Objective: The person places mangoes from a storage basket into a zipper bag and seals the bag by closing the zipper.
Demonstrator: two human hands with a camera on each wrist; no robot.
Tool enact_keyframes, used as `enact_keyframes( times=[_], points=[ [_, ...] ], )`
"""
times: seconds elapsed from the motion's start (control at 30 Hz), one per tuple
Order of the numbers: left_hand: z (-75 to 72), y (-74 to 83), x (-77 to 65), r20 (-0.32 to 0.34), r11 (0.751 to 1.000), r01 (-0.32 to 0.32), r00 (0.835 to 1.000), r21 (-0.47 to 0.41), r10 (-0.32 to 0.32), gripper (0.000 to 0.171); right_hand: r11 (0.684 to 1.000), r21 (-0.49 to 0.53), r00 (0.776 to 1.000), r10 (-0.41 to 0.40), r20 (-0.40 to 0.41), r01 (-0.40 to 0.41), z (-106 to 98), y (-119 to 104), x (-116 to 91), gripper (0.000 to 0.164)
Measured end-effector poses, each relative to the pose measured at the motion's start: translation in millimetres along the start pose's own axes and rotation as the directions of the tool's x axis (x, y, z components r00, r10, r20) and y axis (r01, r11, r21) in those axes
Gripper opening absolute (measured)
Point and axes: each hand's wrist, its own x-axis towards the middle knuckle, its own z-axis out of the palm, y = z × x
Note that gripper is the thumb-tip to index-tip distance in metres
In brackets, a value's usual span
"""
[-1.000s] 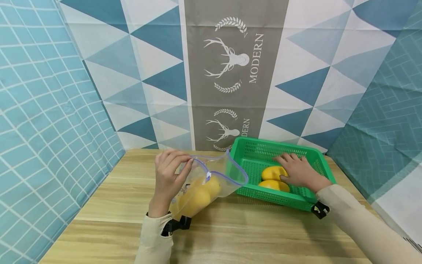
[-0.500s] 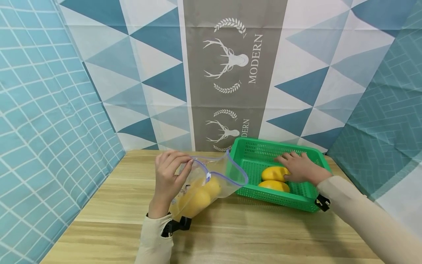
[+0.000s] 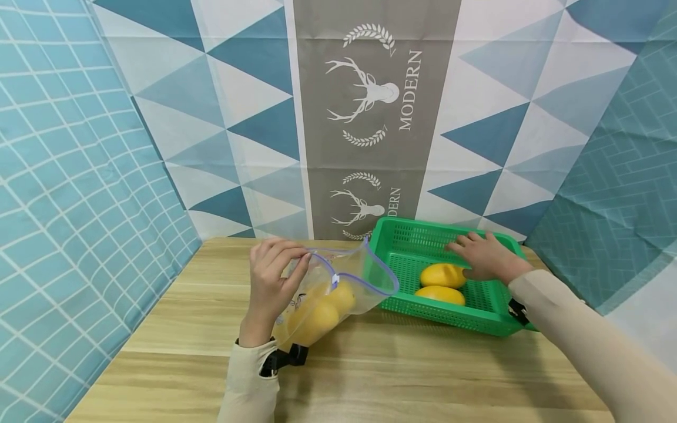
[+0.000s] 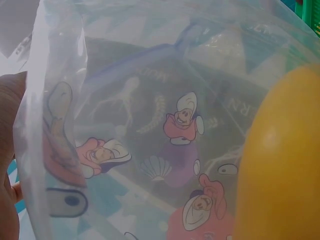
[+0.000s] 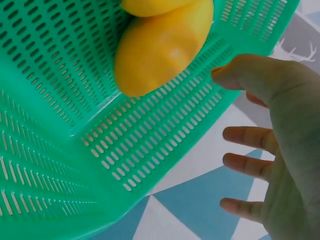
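My left hand (image 3: 276, 279) pinches the rim of a clear zip bag (image 3: 365, 282) with a purple seal and white slider. The bag's mouth gapes toward the basket, and several yellow mangoes (image 3: 313, 324) lie inside it. In the left wrist view, cartoon prints cover the bag's film (image 4: 150, 125), and one mango (image 4: 282, 160) bulges at the right. My right hand (image 3: 485, 257) hovers over the green basket (image 3: 444, 317), fingers spread, holding nothing. Two yellow mangoes lie in the basket, a rear mango (image 3: 441, 275) and a front mango (image 3: 441, 295). The right wrist view has the thumb apart from the nearer mango (image 5: 162, 52).
The basket stands at the back right of a wooden table (image 3: 370, 370), close to the patterned backdrop (image 3: 370, 117). A blue tiled sheet (image 3: 79, 176) hangs along the left side. Black camera straps sit on both wrists.
My right hand has come away from the rear mango, drawing slightly up and to the right with nothing in it. The left hand and the bag have stayed in place.
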Motion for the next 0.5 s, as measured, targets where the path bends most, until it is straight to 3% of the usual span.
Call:
enact_keyframes(
  times=[0.5],
  points=[
    [1.2, 0.0, -0.4, 0.009, 1.000, -0.002, 1.000, 0.001, 0.002, 0.028, 0.999, -0.032, 0.999, -0.031, 0.008, 0.031, 13, 17, 15, 0.065]
  ],
)
